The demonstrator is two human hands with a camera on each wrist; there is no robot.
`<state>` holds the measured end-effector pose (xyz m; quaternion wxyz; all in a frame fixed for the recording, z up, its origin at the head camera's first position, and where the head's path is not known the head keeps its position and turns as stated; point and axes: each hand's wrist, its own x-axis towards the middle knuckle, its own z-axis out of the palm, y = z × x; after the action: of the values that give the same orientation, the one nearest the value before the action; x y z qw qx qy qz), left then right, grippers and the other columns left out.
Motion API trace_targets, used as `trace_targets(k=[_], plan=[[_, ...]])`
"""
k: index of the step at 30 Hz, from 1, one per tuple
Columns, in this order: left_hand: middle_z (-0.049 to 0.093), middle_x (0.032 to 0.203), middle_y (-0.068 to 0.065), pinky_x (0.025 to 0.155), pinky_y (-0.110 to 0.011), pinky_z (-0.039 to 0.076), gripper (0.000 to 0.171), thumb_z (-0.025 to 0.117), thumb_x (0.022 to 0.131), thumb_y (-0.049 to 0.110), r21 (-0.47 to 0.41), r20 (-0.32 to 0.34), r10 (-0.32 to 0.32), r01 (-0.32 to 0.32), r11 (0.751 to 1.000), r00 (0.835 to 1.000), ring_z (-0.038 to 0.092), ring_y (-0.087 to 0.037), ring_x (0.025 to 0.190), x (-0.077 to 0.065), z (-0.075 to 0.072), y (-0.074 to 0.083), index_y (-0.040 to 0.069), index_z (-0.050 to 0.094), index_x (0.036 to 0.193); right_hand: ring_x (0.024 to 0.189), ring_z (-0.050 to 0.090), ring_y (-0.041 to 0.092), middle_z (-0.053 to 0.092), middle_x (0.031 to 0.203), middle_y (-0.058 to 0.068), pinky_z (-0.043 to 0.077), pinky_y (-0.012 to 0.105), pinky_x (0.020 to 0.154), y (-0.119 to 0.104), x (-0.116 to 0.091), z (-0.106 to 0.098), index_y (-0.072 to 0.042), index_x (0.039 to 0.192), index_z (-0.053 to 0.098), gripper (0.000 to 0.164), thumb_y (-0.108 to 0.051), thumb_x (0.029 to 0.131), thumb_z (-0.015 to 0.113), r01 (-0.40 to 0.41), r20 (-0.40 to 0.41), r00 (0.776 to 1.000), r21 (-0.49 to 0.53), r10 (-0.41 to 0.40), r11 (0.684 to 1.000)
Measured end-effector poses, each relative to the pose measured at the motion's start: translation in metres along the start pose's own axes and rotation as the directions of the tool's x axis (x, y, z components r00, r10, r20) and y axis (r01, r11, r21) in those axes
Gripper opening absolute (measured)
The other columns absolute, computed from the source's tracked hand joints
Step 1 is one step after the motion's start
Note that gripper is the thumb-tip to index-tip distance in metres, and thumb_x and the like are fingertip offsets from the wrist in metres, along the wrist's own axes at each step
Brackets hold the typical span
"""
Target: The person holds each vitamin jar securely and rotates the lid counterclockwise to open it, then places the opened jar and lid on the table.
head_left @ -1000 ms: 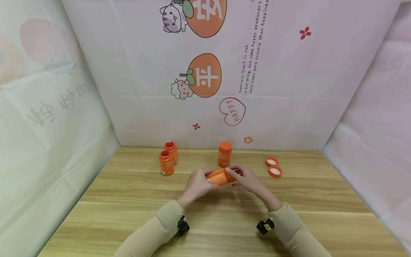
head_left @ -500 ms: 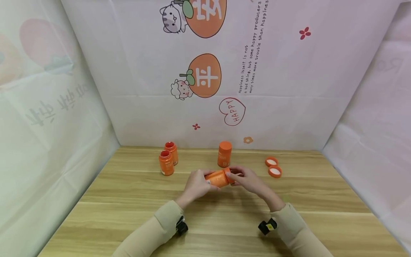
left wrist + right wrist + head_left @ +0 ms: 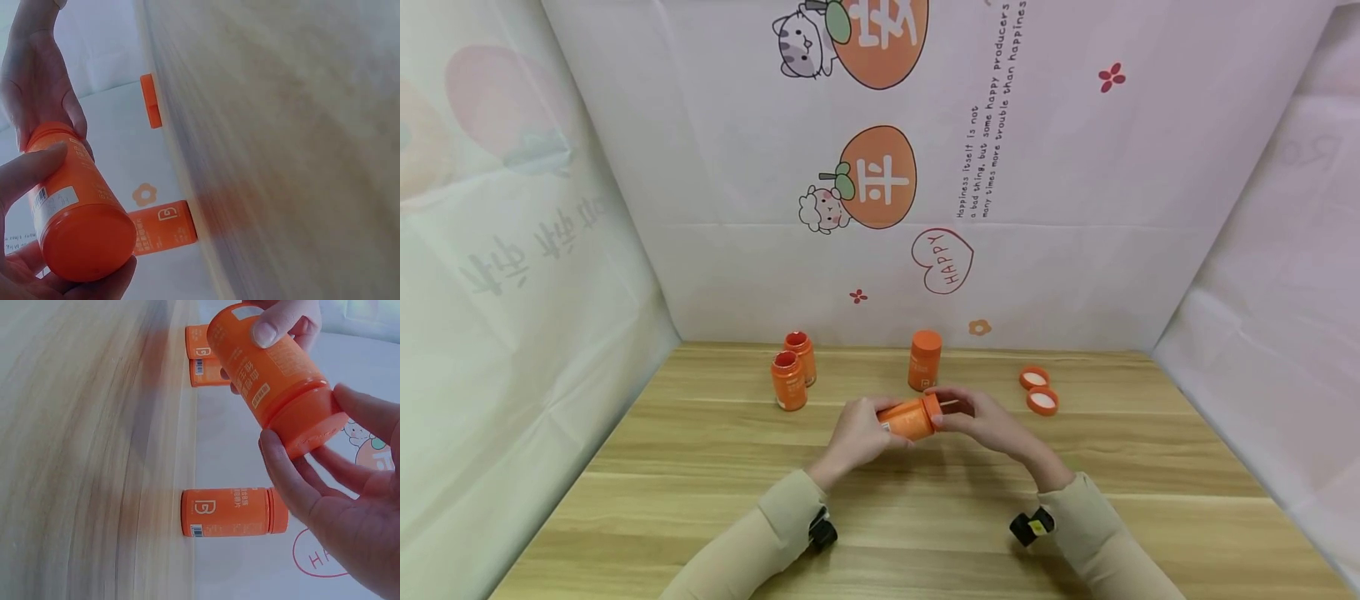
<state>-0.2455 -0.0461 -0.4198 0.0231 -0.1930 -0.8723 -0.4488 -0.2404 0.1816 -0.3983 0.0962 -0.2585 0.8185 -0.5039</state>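
Tilted above the table, an orange pill bottle (image 3: 907, 418) lies in my left hand (image 3: 859, 432), whose thumb and fingers wrap its body. Its cap (image 3: 304, 420) points toward my right hand (image 3: 987, 421). In the right wrist view, the right thumb and fingertips (image 3: 273, 441) grip the rim of that cap, which sits on the bottle's neck. The left wrist view shows the bottle's base (image 3: 90, 242) and a white label (image 3: 59, 203) on its side. Behind the hands a capped orange bottle (image 3: 925, 361) stands upright on the table.
Two uncapped orange bottles (image 3: 789, 381) stand close together at the back left of the wooden table (image 3: 715, 467). On the right, two loose orange caps (image 3: 1042, 401) lie with their white insides up. A printed white cloth (image 3: 1037, 275) hangs behind the table.
My right hand has turned about the cap, its fingers spreading and shifting along the rim, and its wrist has moved slightly right. The left hand keeps its hold on the bottle with little movement.
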Motion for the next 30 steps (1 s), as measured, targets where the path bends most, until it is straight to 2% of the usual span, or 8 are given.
trace_targets(k=[6,15,21,25,30], plan=[[0.070,0.098,0.001,0.071,-0.032,0.046,0.056,0.088,0.058,0.023,0.000,0.004,0.000,0.000,1.000,1.000,0.057,-0.014,0.081,-0.002,-0.001,0.001,0.015,0.071,0.110,0.121,0.051,0.035,0.054,0.133,0.009,0.050,0.030,0.088,0.001,-0.001,-0.002,-0.014,0.132,0.052,0.047,-0.024,0.088,0.067,0.021,-0.004,1.000,-0.021,-0.021,1.000],[0.069,0.104,0.002,0.076,-0.033,0.047,0.059,0.087,0.060,0.024,-0.006,0.030,-0.028,0.028,1.000,0.999,0.057,-0.014,0.086,-0.005,-0.001,0.004,0.018,0.069,0.116,0.124,0.049,0.030,0.054,0.132,0.011,0.050,0.033,0.092,0.005,-0.002,-0.005,-0.010,0.130,0.051,0.051,-0.015,0.084,0.072,0.081,0.020,0.996,0.057,-0.082,0.995],[0.068,0.103,0.002,0.071,-0.032,0.047,0.058,0.087,0.060,0.026,-0.039,0.044,-0.041,0.043,0.998,0.998,0.057,-0.015,0.084,-0.007,-0.001,0.006,0.017,0.069,0.115,0.125,0.049,0.023,0.051,0.135,0.013,0.048,0.035,0.095,0.007,-0.004,-0.007,-0.010,0.130,0.051,0.051,-0.010,0.083,0.072,0.120,0.035,0.992,0.093,-0.123,0.988],[0.068,0.102,0.002,0.070,-0.031,0.047,0.058,0.087,0.060,0.028,-0.059,0.054,-0.059,0.063,0.996,0.997,0.057,-0.015,0.083,-0.008,-0.001,0.007,0.018,0.069,0.115,0.127,0.048,0.020,0.048,0.137,0.016,0.046,0.032,0.097,0.009,-0.005,-0.009,-0.008,0.130,0.051,0.052,-0.005,0.082,0.071,0.143,0.047,0.987,0.132,-0.151,0.981],[0.069,0.102,0.002,0.070,-0.032,0.048,0.058,0.086,0.060,0.031,-0.071,0.062,-0.066,0.070,0.995,0.996,0.058,-0.015,0.084,-0.007,0.000,0.006,0.019,0.069,0.115,0.130,0.046,0.022,0.048,0.139,0.014,0.045,0.030,0.099,0.011,-0.005,-0.011,-0.007,0.128,0.052,0.051,0.002,0.081,0.070,0.178,0.053,0.981,0.164,-0.189,0.970]])
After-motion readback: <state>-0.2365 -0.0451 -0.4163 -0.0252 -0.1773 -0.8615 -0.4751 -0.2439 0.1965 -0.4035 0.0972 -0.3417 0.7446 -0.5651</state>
